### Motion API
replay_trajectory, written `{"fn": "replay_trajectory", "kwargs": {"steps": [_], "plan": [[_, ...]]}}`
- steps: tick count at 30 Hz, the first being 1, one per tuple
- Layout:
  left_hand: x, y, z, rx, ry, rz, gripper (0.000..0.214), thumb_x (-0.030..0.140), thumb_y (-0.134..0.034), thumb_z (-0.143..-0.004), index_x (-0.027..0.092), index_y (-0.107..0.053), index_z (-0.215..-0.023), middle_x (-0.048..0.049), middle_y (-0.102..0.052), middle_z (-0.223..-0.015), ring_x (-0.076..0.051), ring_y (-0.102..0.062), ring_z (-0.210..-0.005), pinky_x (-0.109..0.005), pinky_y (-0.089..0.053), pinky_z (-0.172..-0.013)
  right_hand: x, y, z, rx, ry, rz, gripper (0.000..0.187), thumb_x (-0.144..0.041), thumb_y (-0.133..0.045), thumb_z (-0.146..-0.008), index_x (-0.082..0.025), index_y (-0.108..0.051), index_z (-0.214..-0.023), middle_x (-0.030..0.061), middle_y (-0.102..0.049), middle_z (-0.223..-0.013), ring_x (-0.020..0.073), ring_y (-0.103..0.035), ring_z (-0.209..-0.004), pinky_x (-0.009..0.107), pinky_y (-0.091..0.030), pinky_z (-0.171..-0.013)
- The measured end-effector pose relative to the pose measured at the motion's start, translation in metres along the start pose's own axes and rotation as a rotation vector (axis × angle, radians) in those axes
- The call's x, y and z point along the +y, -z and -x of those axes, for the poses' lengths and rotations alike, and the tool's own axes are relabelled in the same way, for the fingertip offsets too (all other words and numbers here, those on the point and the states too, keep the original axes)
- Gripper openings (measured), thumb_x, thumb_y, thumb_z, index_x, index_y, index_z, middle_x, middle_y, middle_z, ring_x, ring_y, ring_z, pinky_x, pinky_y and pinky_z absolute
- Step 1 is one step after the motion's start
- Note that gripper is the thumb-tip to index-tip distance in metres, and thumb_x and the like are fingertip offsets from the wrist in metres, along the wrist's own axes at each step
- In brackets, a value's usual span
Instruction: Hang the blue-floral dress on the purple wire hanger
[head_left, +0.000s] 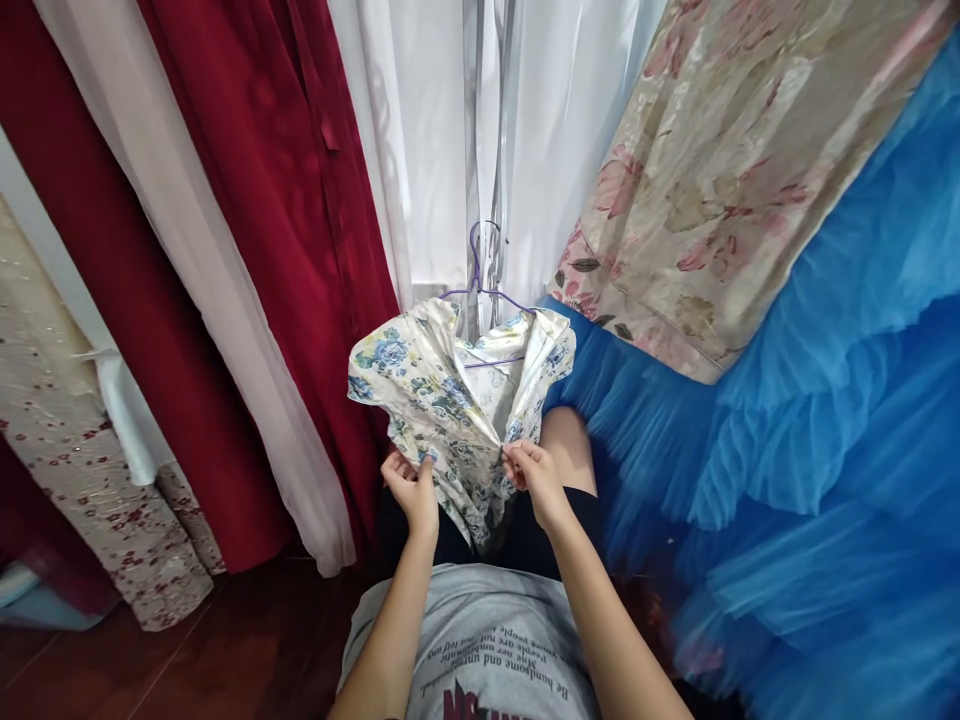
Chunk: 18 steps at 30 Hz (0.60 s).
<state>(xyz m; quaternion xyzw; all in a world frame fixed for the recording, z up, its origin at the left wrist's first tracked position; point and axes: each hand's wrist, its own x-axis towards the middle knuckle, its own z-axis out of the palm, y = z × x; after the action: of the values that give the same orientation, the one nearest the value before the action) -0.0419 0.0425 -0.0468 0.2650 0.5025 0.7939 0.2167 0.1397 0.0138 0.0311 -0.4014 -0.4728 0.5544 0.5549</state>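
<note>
A short-sleeved floral blouse (442, 410), cream with blue flowers, hangs on a purple hanger (475, 262) in front of me, its lower part over my lap. My left hand (412, 486) grips the blouse's left side, thumb on the front and fingers curled behind the cloth. With fingertips pinched, my right hand (531, 474) holds the front edge at the bottom of the V-shaped neck opening. Through that opening the hanger's lower bar and the pale lining show. The blouse's hem is partly hidden between my legs.
Dark red cloth (262, 250) and a pale pink panel (202, 240) hang at left. White cloth (555, 130) hangs behind the hanger. At right are a floral beige garment (720, 190) and blue tulle (810, 470). A light blue container (49, 605) stands on the dark tiled floor (247, 650).
</note>
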Motion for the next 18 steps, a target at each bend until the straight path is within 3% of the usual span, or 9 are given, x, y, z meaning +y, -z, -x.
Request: {"fn": "replay_trajectory", "kwargs": {"steps": [2,5,8,11,15,18], "plan": [[0.008,-0.001,0.013,-0.058,-0.171,-0.058,0.059,0.028,-0.079,-0.073,0.020,-0.048,-0.123,-0.0121,-0.058,-0.123,-0.024,-0.061,-0.112,-0.041,-0.047,-0.101,0.002,-0.007,0.003,-0.030,0.012,0.013,0.029,-0.044,-0.068,-0.077,-0.018,-0.061,-0.067,-0.0032,-0.054,-0.048,0.0078,-0.033,-0.040,0.023,-0.020,-0.043],[0.025,-0.008,0.039,-0.256,-0.470,-0.161,0.063,0.029,-0.076,-0.080,0.020,-0.044,-0.134,-0.0177,-0.049,-0.139,-0.029,-0.052,-0.128,-0.045,-0.042,-0.108,0.005,-0.017,0.006,-0.094,0.047,0.025,0.026,-0.040,-0.068,-0.078,-0.017,-0.062,-0.067,-0.0027,-0.056,-0.046,0.0077,-0.034,-0.039,0.023,-0.023,-0.044],[0.038,-0.014,0.053,-0.433,-0.604,-0.254,0.042,0.025,-0.069,-0.084,0.020,-0.054,-0.124,-0.0176,-0.045,-0.146,-0.032,-0.043,-0.139,-0.048,-0.036,-0.114,0.005,-0.022,0.009,-0.147,0.062,0.051,0.026,-0.038,-0.068,-0.081,-0.017,-0.062,-0.067,-0.0019,-0.058,-0.045,0.0086,-0.041,-0.040,0.023,-0.028,-0.046],[0.041,-0.014,0.053,-0.588,-0.578,-0.297,0.004,0.023,-0.062,-0.090,0.020,-0.061,-0.092,-0.0129,-0.062,-0.126,-0.028,-0.057,-0.123,-0.043,-0.042,-0.106,0.001,-0.023,0.013,-0.161,0.074,0.098,0.028,-0.036,-0.070,-0.081,-0.018,-0.059,-0.063,-0.0023,-0.057,-0.043,0.0089,-0.042,-0.039,0.023,-0.030,-0.045],[0.036,-0.009,0.043,-0.664,-0.475,-0.303,0.018,0.027,-0.058,-0.094,0.020,-0.058,-0.077,-0.0055,-0.068,-0.088,-0.021,-0.064,-0.091,-0.034,-0.048,-0.089,-0.012,-0.024,0.007,-0.151,0.085,0.085,0.025,-0.037,-0.068,-0.080,-0.017,-0.062,-0.066,-0.0025,-0.057,-0.043,0.0086,-0.040,-0.038,0.022,-0.029,-0.043],[0.034,-0.007,0.039,-0.713,-0.463,-0.335,0.019,0.027,-0.060,-0.091,0.019,-0.057,-0.075,-0.0040,-0.067,-0.083,-0.020,-0.063,-0.084,-0.031,-0.047,-0.083,-0.032,-0.028,-0.013,-0.053,0.102,-0.005,0.023,-0.039,-0.067,-0.077,-0.016,-0.066,-0.072,-0.0040,-0.054,-0.044,0.0082,-0.035,-0.037,0.023,-0.025,-0.041]]}}
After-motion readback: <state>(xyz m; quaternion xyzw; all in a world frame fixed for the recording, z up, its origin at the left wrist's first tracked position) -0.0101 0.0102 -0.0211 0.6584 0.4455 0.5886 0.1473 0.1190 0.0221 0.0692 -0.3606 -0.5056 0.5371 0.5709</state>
